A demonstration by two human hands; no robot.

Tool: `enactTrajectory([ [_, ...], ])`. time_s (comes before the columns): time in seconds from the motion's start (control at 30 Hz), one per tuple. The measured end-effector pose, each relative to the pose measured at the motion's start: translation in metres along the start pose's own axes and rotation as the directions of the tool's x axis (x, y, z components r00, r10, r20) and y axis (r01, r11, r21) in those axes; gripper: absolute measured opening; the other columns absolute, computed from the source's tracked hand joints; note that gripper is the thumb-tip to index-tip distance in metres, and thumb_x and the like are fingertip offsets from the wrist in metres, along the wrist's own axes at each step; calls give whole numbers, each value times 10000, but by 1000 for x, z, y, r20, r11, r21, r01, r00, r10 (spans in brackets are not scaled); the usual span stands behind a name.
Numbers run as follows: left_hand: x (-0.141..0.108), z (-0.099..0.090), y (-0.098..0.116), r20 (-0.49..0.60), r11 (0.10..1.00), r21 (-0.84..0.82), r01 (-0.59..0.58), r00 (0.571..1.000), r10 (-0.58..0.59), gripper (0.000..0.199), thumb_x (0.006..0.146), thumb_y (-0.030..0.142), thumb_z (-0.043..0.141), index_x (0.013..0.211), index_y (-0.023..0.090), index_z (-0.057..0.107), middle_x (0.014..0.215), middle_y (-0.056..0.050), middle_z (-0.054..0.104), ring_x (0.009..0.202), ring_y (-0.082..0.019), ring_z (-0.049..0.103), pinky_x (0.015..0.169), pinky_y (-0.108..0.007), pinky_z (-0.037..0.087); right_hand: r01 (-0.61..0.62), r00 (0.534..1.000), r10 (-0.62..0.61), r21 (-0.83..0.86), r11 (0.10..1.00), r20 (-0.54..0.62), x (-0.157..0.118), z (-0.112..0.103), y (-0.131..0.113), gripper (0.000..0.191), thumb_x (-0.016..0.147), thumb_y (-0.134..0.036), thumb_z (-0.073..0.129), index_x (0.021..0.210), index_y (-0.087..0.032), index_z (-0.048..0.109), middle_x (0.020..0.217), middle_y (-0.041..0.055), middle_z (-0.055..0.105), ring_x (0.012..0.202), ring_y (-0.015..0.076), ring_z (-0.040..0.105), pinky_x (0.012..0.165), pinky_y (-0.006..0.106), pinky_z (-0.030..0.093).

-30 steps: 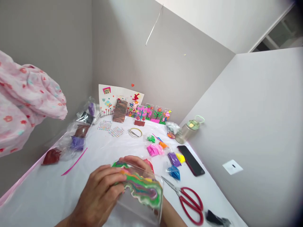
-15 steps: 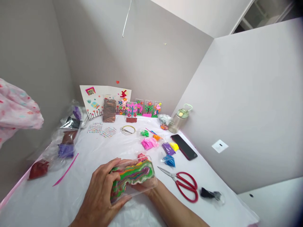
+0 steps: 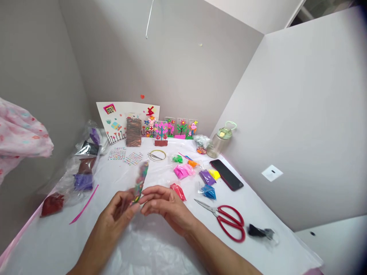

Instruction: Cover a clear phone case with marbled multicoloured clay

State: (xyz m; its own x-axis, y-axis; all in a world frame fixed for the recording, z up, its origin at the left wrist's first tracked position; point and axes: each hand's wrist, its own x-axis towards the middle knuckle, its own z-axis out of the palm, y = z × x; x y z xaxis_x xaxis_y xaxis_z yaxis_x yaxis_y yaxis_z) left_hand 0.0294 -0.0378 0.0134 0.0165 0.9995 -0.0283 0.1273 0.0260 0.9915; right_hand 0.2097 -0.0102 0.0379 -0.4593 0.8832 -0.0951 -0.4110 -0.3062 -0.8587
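Note:
Between the fingers and thumb of my left hand [image 3: 117,212] is a clear plastic case with swirled, multicoloured clay [image 3: 140,183] on it. It is tilted up nearly edge-on and partly blurred, so most of its face is hidden. My right hand [image 3: 169,208] is just to the right, fingers loosely curved and apart, fingertips close to the case's lower edge; whether they touch it I cannot tell. Beyond the right hand lies a red clay packet [image 3: 178,191]. Red-handled scissors [image 3: 222,219] rest further right with the blades pointing left.
Clay packets in pink [image 3: 183,171], purple [image 3: 207,177] and blue [image 3: 208,192] lie ahead, beside a phone [image 3: 226,175] and a bottle [image 3: 219,143]. Gem stickers [image 3: 134,158], a golden ring [image 3: 157,155] and decorated panels [image 3: 161,133] are behind. Bagged clay [image 3: 83,182] and a pink strip [image 3: 84,204] lie left.
The case has turned from showing its swirled face to nearly edge-on. My right hand has come out from beneath it to its right side, and the red packet shows fully.

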Motion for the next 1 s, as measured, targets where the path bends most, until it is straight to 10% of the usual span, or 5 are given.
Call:
enactTrajectory([
  [0.1,-3,0,7,162,920,-311,236,968,-194,308,909,542,583,1068,278,566,1123,-20,672,938,-230,634,794,-327,513,151,962,-186,-176,973,-201,1,-1,0,299,741,-361,808,946,-165,714,805,12,688,707,118,599,700,242,465],
  [0.2,-5,3,8,194,863,-426,271,959,-205,271,893,492,643,1042,268,615,1069,3,688,952,-213,635,828,-295,515,161,964,-210,-270,949,-165,-1,1,1,350,738,-418,813,961,-176,695,882,16,668,814,140,584,731,243,450],
  [0.47,-3,10,4,178,865,-440,242,967,-180,281,777,438,785,877,222,635,800,30,641,774,-171,614,707,-242,509,21,987,-56,-225,974,-150,-6,15,9,380,656,-410,859,691,-151,583,626,-51,528,576,78,429,563,208,344],
  [0.67,-4,8,10,113,847,-438,301,953,-281,338,764,485,780,913,237,605,815,34,675,733,-174,634,680,-269,537,33,999,-31,-183,983,16,-8,15,14,250,763,-308,770,912,-163,631,812,-11,604,725,117,516,688,236,396],
  [1.0,-2,6,5,106,834,-412,368,928,-357,259,749,380,791,861,234,608,776,37,668,696,-175,653,696,-289,546,-51,994,41,-94,994,-102,-2,16,26,357,593,-341,889,771,-167,633,708,-27,628,606,97,503,615,225,374],
])
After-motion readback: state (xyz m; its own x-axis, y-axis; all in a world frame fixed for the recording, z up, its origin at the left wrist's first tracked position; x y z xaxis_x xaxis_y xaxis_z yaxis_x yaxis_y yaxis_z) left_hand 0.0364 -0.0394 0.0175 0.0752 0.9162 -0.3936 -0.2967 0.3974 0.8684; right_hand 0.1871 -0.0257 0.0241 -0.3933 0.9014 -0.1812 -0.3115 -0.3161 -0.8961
